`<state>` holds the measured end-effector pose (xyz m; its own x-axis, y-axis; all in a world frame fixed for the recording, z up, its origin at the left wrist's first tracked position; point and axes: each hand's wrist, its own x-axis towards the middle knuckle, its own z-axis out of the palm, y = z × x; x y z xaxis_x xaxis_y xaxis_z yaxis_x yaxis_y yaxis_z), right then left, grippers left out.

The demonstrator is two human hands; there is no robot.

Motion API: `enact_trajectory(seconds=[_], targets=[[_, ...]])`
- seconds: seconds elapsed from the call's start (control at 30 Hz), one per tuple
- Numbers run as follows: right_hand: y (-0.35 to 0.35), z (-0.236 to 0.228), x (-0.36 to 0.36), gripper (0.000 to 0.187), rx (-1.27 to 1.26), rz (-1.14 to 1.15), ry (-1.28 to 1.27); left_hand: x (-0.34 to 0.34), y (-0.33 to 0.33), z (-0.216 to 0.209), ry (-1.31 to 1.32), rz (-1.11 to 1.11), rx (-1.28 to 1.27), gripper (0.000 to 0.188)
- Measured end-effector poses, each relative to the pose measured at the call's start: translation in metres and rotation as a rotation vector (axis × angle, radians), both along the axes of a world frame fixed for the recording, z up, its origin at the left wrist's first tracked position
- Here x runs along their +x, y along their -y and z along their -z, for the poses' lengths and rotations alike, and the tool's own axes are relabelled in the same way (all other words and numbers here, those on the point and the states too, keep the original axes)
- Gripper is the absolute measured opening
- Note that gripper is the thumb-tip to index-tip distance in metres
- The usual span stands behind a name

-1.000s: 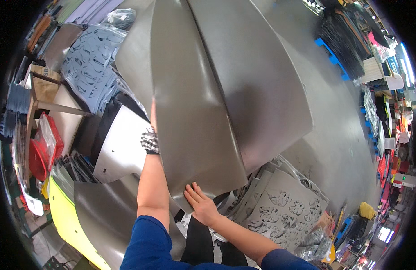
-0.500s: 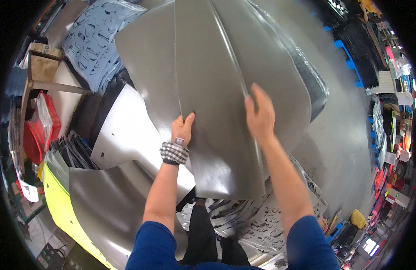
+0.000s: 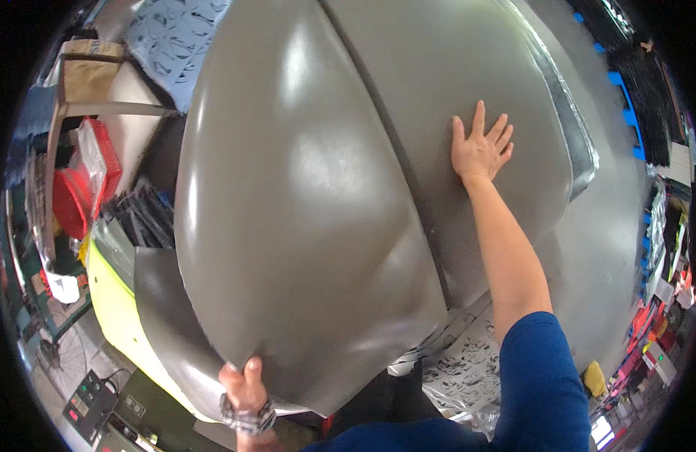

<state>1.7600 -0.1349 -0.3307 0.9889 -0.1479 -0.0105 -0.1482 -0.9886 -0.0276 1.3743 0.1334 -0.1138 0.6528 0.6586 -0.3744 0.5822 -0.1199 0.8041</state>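
A large, smooth grey flexible sheet (image 3: 303,211) bulges up toward me, glossy where light hits it. My left hand (image 3: 244,386), with a checked band at the wrist, pinches its near left edge, thumb and finger showing on top. To the right, a second grey sheet (image 3: 514,83) lies flat, and a dark gap runs between the two. My right hand (image 3: 481,153) rests on this flat sheet with its fingers spread. Clear plastic film (image 3: 585,162) and a dark layer show beneath its right edge.
A sheet with cut-out shapes (image 3: 461,369) lies near my legs. Blue cut-out sheets (image 3: 175,45) are at the far left. A red basket (image 3: 99,158), a yellow-green sheet (image 3: 111,301) and a black control box (image 3: 92,407) stand left. Shelves with goods line the right.
My left hand has drawn the sheet's edge toward me and to the left, so the sheet now bulges. My right hand has moved right and spread flat on the sheet beside it.
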Motion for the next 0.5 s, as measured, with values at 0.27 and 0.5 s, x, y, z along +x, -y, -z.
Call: enact_trajectory(seconds=[0.27, 0.5], targets=[[0.012, 0.007, 0.006, 0.065, -0.062, -0.154, -0.048, -0.242, -0.028, -0.124, -0.087, -0.222, 0.487, 0.028], [-0.007, -0.069, -0.028, 0.069, 0.068, -0.040, -0.307, -0.363, -0.019, -0.250, -0.846, -0.138, 0.874, 0.049]])
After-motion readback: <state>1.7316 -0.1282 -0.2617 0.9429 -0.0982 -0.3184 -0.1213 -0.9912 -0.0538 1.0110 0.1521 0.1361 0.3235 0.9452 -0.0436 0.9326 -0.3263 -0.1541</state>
